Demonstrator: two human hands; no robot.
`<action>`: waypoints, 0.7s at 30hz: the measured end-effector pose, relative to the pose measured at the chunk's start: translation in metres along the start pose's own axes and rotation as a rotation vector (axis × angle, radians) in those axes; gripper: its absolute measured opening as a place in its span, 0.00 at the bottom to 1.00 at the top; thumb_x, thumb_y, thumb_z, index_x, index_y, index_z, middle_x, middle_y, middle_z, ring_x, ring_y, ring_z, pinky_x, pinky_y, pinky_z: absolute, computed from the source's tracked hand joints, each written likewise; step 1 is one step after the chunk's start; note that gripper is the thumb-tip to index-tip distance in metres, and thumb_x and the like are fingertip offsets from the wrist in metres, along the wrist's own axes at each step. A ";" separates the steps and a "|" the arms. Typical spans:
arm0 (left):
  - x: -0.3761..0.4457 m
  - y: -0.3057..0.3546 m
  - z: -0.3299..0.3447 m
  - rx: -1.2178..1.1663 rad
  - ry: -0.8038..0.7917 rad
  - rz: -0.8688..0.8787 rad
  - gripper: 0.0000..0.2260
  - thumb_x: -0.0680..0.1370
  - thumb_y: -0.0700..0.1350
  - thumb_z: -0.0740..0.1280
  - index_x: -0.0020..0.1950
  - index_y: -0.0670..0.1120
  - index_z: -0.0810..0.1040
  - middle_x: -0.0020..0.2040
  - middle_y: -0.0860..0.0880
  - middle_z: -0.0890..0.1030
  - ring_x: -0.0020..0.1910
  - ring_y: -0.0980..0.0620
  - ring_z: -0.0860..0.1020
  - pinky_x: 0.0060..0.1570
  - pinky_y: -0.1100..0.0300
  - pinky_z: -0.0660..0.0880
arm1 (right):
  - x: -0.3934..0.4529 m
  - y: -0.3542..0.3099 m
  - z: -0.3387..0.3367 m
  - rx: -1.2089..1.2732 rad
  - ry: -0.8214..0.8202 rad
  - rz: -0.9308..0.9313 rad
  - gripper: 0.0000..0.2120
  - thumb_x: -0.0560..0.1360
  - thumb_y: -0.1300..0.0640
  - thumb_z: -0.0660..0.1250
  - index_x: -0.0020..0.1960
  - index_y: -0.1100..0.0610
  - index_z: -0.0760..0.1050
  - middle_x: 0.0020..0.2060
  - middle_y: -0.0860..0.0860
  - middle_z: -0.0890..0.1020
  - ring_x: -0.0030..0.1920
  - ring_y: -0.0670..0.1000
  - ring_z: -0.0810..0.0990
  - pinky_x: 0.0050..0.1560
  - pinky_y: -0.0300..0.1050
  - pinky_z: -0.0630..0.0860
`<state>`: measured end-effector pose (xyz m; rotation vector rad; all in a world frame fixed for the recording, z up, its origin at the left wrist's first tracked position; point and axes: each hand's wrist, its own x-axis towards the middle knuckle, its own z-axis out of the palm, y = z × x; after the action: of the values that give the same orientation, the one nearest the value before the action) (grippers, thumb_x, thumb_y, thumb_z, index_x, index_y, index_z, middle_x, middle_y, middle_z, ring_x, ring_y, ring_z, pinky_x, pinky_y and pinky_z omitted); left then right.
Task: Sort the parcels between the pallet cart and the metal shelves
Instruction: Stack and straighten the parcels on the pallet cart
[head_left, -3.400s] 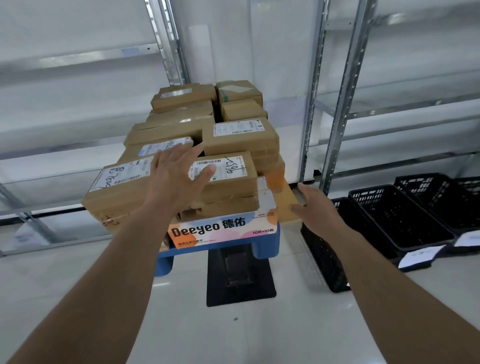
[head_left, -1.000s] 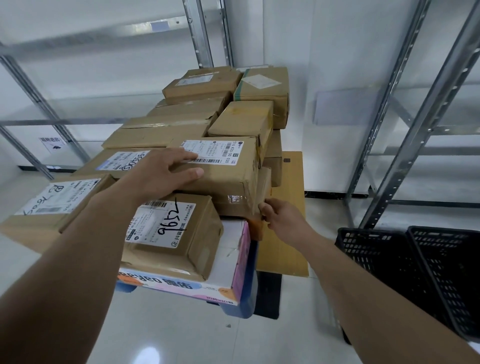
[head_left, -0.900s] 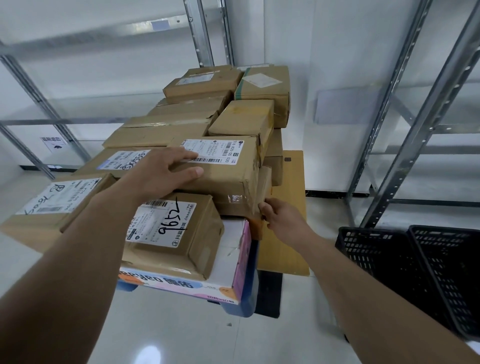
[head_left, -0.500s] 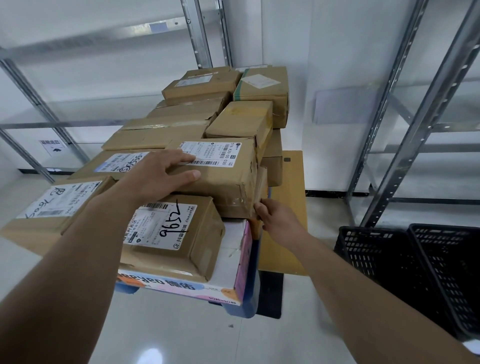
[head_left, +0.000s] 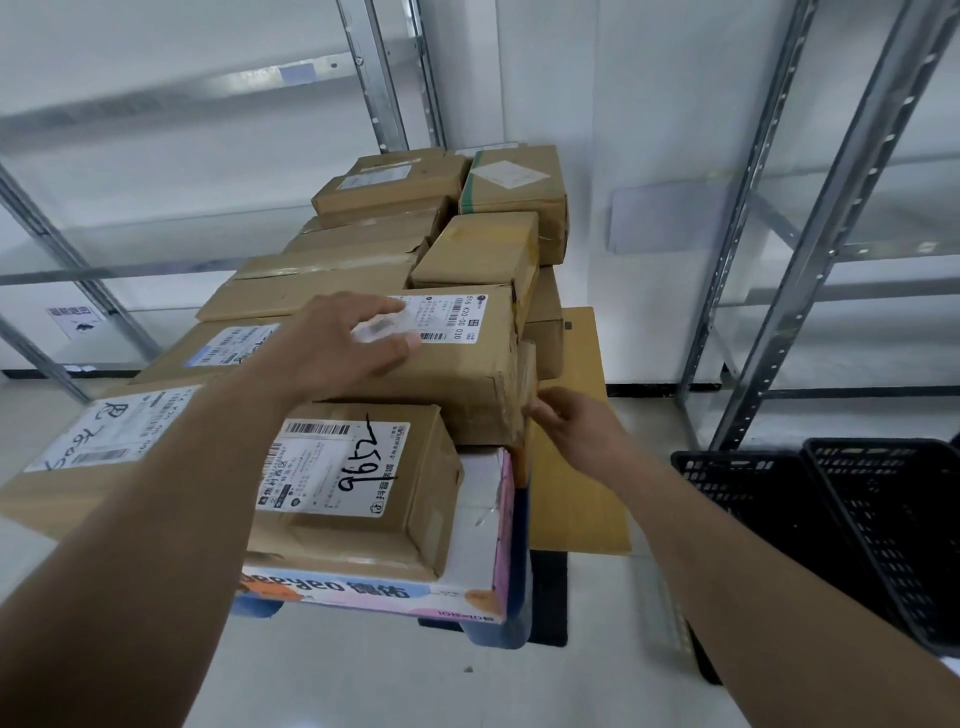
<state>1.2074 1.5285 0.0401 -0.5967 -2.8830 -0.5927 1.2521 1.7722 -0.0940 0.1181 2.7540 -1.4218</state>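
— Which parcel have you got?

— The labelled box (head_left: 457, 358) on top of the stack on the pallet cart (head_left: 498, 631). My left hand (head_left: 337, 345) lies flat on its top, fingers spread over the label (blurred there). My right hand (head_left: 569, 423) touches its near right corner, fingers loosely curled.

— And below it?

— The box marked 2596 (head_left: 358, 483), on a white carton (head_left: 483, 519).

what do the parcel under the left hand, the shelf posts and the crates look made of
Parcel: matte brown cardboard, creased edges, glossy tape. Shelf posts: probably steel, dull silvery sheen, punched holes. Crates: likely black plastic, moulded lattice.
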 end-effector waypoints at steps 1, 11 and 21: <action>0.003 0.001 -0.001 0.016 0.002 0.029 0.24 0.72 0.62 0.65 0.67 0.57 0.72 0.68 0.51 0.72 0.63 0.51 0.69 0.54 0.56 0.62 | 0.001 0.000 -0.001 -0.024 0.033 0.000 0.25 0.80 0.43 0.57 0.72 0.54 0.66 0.66 0.54 0.75 0.64 0.53 0.73 0.53 0.43 0.67; 0.055 0.027 0.007 0.090 -0.070 0.173 0.30 0.72 0.66 0.62 0.72 0.58 0.64 0.72 0.51 0.67 0.70 0.50 0.64 0.62 0.53 0.61 | 0.026 0.008 -0.016 -0.139 0.231 0.034 0.23 0.80 0.47 0.59 0.71 0.56 0.66 0.65 0.55 0.75 0.64 0.55 0.73 0.61 0.50 0.71; 0.117 0.047 0.024 0.202 -0.115 0.075 0.32 0.73 0.66 0.61 0.74 0.57 0.61 0.74 0.49 0.64 0.72 0.48 0.61 0.68 0.47 0.59 | 0.084 0.021 -0.052 -0.145 0.169 -0.002 0.22 0.81 0.47 0.56 0.69 0.59 0.69 0.62 0.57 0.77 0.61 0.57 0.75 0.54 0.48 0.73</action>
<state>1.1187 1.6195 0.0593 -0.7255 -2.9605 -0.2606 1.1699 1.8308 -0.0874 0.2408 2.9822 -1.2611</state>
